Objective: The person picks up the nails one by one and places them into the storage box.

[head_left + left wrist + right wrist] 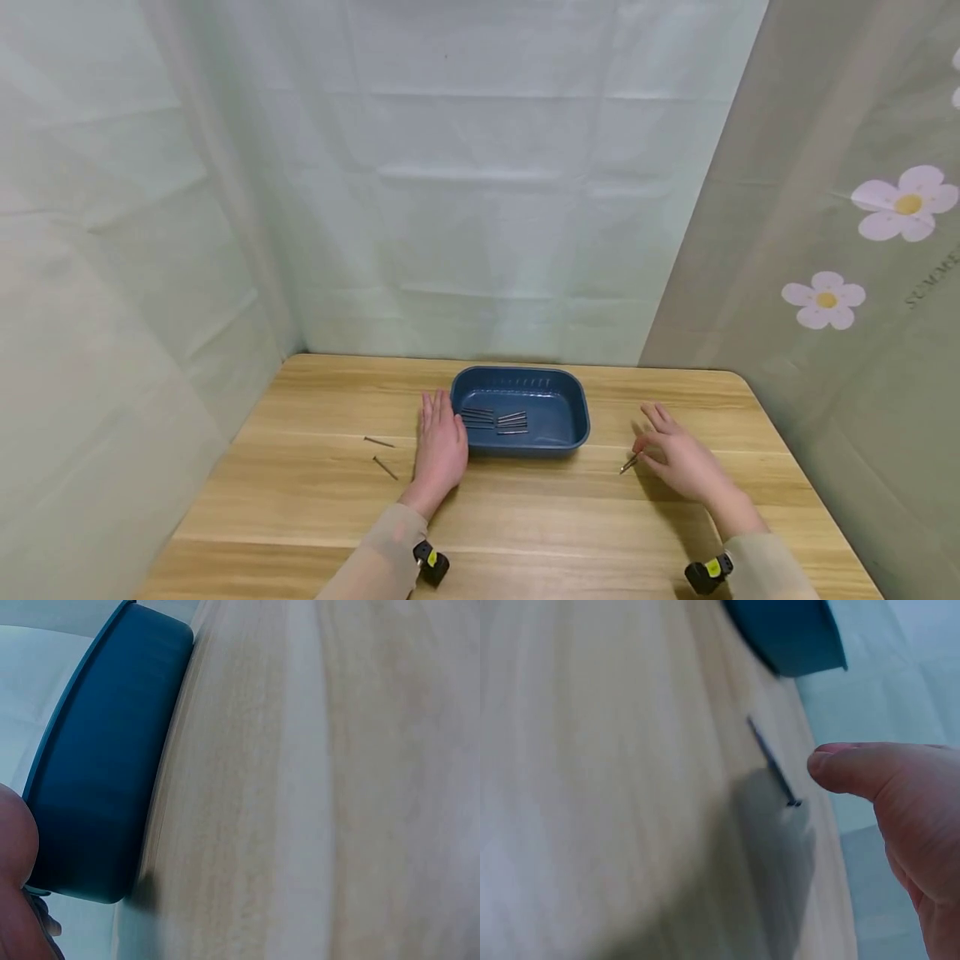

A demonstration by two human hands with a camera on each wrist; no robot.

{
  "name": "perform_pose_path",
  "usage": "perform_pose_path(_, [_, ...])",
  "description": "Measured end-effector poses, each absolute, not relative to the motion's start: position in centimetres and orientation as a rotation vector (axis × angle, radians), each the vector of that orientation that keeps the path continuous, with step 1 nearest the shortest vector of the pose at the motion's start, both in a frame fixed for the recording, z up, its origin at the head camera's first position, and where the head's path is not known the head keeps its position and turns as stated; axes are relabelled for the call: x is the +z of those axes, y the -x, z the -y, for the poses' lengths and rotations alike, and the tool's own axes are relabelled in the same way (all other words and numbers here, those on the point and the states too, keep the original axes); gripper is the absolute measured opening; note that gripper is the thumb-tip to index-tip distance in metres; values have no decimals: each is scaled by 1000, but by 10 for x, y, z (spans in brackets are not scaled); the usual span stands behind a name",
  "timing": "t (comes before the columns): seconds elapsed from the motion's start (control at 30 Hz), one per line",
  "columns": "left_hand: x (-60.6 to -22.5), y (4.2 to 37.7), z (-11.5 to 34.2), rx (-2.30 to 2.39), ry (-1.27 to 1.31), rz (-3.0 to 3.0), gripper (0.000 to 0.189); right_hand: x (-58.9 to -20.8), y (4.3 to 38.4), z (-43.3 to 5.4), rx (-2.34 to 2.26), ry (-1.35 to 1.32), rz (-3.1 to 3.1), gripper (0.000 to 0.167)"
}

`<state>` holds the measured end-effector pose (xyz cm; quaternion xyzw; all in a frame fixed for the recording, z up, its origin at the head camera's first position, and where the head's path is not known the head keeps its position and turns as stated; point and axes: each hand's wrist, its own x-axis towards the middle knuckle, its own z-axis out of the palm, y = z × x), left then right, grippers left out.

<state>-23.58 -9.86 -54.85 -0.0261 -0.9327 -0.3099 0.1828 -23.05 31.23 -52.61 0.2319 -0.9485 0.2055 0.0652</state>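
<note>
A dark blue rectangular tray point(555, 446) stands on the wooden table, with several metal nails point(512, 421) lying in two groups inside it. My left hand point(442, 442) rests along the tray's left end, fingers extended and thumb by the rim; the left wrist view catches only part of that hand point(15, 862) beside the tray wall point(112, 750). On the right, my right hand point(682, 458) hovers low with fingers loosely bent. Just beyond its thumb point(847, 769), nail shafts point(772, 761) lie close together on the wood, apart from the thumb in the right wrist view.
Two loose nails, one farther back point(378, 442) and one nearer point(386, 468), lie left of my left hand on the table point(525, 533). Pale fabric point(480, 208) hangs behind the table's far edge. A flower-printed curtain point(750, 233) hangs at the right.
</note>
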Motion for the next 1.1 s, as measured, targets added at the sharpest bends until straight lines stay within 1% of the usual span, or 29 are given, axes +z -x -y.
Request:
perform_pose_path(0.13, [-549,237,97,-876,63,2633,52,-533,226,-319,573,-705,2868,22])
perform_pose_path(0.6, [-549,237,97,-887,62,2644,53,-537,225,-318,479,-731,2869,23])
perform_pose_path(0.87, [-550,238,97,-893,66,2637,52,-535,224,-318,448,-770,2841,27])
perform_pose_path(1.1, [-550,238,97,-894,61,2646,52,-533,221,-315,372,-770,2860,24])
